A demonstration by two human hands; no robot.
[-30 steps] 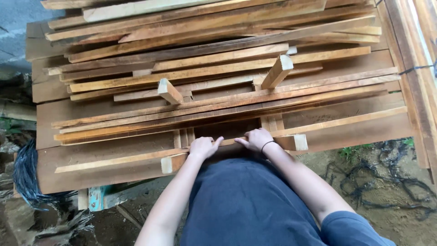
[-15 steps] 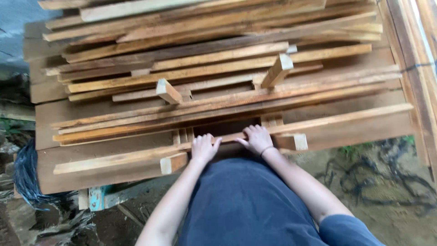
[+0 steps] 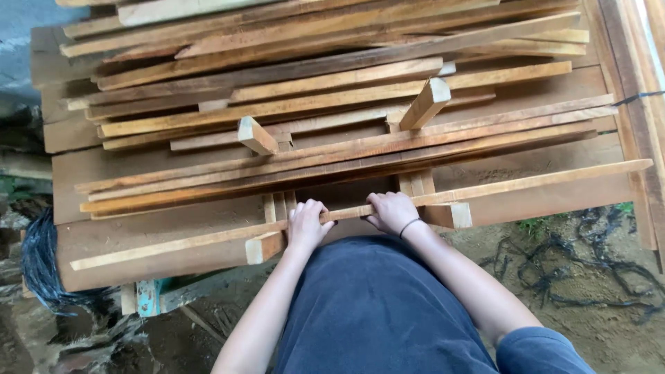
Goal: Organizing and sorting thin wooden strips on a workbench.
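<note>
A long thin wooden strip [image 3: 526,183] lies across the near edge of a big stack of planks [image 3: 332,90]. My left hand [image 3: 307,225] is closed around this strip near its middle. Just to the right, my right hand [image 3: 393,211], with a dark band on the wrist, grips the same strip. Both arms reach forward over my dark blue garment. The strip runs from the lower left up to the right, past the stack's corner.
Short square wooden blocks [image 3: 257,135] [image 3: 427,102] stick up from the stack. Wide boards [image 3: 159,239] lie under the strip. Dark tangled cord [image 3: 589,270] lies on the dirt at right. A black bundle [image 3: 38,266] and a teal frame piece [image 3: 149,298] are at lower left.
The view has shifted slightly. Both hands stay on the thin strip and have slid a little toward each other; the strip has barely moved.
</note>
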